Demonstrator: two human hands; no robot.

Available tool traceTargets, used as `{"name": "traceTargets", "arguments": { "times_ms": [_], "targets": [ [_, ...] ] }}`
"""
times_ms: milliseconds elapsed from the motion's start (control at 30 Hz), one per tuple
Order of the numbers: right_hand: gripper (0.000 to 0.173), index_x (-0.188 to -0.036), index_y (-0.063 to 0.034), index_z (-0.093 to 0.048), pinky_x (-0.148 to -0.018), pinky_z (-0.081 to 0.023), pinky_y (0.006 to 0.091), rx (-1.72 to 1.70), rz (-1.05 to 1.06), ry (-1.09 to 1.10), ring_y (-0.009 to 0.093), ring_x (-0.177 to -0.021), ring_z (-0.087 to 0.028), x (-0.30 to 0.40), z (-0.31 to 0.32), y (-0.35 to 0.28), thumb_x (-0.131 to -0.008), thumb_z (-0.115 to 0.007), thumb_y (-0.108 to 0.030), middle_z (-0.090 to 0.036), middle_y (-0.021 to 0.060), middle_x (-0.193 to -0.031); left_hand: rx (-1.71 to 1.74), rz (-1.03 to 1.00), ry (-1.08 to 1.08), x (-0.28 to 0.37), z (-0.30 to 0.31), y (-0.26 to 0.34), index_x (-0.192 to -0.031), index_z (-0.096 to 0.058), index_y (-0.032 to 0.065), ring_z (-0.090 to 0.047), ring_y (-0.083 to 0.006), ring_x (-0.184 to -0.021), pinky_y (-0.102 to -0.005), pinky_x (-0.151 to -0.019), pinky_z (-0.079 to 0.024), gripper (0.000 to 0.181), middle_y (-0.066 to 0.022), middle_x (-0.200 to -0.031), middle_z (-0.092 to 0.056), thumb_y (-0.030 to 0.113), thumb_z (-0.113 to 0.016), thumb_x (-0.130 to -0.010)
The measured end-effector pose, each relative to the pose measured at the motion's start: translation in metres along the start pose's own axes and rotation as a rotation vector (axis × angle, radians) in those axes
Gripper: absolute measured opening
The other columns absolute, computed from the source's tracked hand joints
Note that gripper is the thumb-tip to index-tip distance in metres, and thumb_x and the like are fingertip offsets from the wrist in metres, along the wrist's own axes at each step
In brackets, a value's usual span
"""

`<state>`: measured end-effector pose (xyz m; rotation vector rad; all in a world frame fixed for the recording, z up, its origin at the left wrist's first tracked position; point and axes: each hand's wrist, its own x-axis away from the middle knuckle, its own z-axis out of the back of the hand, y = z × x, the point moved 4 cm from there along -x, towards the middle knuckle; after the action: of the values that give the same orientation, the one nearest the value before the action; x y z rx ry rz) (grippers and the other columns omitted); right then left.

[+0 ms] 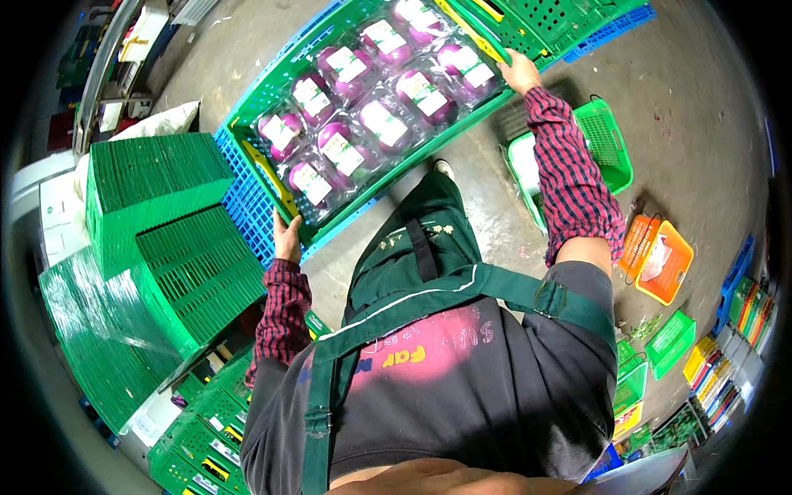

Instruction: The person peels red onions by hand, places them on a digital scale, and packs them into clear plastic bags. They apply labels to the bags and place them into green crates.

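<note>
A long green plastic crate (396, 164) lies in front of me, above a blue plastic pallet (244, 204). Inside it are several clear-wrapped packs of round purple produce (383, 124) with white and green labels. My left hand (288, 237) grips the crate's near left end, just below a yellow handle. At the other end, my right hand (520, 71) holds the rim beside a second yellow handle. Whether the crate rests fully on the pallet cannot be told.
Stacked green plastic crates (198, 272) stand at left. Another green crate (569, 31) adjoins the far end. Green baskets (603, 145) and an orange basket (665, 263) sit on the concrete floor at right. More green crates (204, 433) are at lower left.
</note>
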<state>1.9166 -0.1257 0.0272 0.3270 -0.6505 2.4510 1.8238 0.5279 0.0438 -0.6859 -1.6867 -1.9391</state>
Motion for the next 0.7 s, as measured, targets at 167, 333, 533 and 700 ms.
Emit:
{"name": "traceTargets", "arguments": {
  "times_ms": [167, 333, 533, 700],
  "targets": [
    [0.056, -0.123, -0.0043, -0.058, -0.095, -0.044, 0.0377, -0.237, -0.255, 0.121, 0.033, -0.109, -0.059, 0.016, -0.001, 0.047, -0.076, -0.070, -0.033, -0.061, 0.0209, -0.117, 0.583, 0.793, 0.167, 0.078, -0.069, -0.016, -0.136, -0.033, 0.0079, -0.048, -0.0359, -0.118, -0.0531, -0.096, -0.043, 0.071, -0.0163, -0.120, -0.052, 0.034, -0.071, -0.082],
    [0.066, -0.133, -0.0025, -0.044, -0.078, -0.050, 0.0453, -0.511, -0.488, -0.125, 0.024, -0.096, -0.056, 0.028, 0.010, 0.094, -0.078, -0.072, -0.027, -0.060, 0.0111, -0.112, 1.205, 0.389, 0.074, 0.082, -0.128, -0.033, -0.111, -0.050, 0.0001, -0.051, -0.0351, -0.111, -0.0521, -0.103, -0.042, 0.037, -0.0167, -0.115, -0.053, 0.017, -0.069, -0.083],
    [0.058, -0.129, 0.0011, -0.046, -0.072, -0.056, 0.0430, -0.575, -0.521, -0.050, 0.028, -0.096, -0.059, 0.048, 0.038, 0.138, -0.079, -0.070, -0.019, -0.059, 0.0143, -0.112, 1.126, 0.353, 0.110, 0.104, -0.162, -0.039, -0.110, -0.054, 0.0021, -0.051, -0.0309, -0.111, -0.0485, -0.101, -0.044, 0.032, -0.0135, -0.114, -0.055, 0.017, -0.067, -0.085],
    [0.064, -0.132, 0.0062, -0.039, -0.070, -0.057, 0.0434, -0.634, -0.550, -0.024, 0.028, -0.099, -0.058, 0.042, 0.032, 0.161, -0.079, -0.068, -0.016, -0.055, 0.0165, -0.118, 0.967, 0.224, 0.100, 0.073, -0.170, -0.013, -0.108, -0.058, 0.0070, -0.053, -0.0220, -0.110, -0.0433, -0.094, -0.047, 0.023, -0.0074, -0.112, -0.058, 0.018, -0.064, -0.088]
  ]
}}
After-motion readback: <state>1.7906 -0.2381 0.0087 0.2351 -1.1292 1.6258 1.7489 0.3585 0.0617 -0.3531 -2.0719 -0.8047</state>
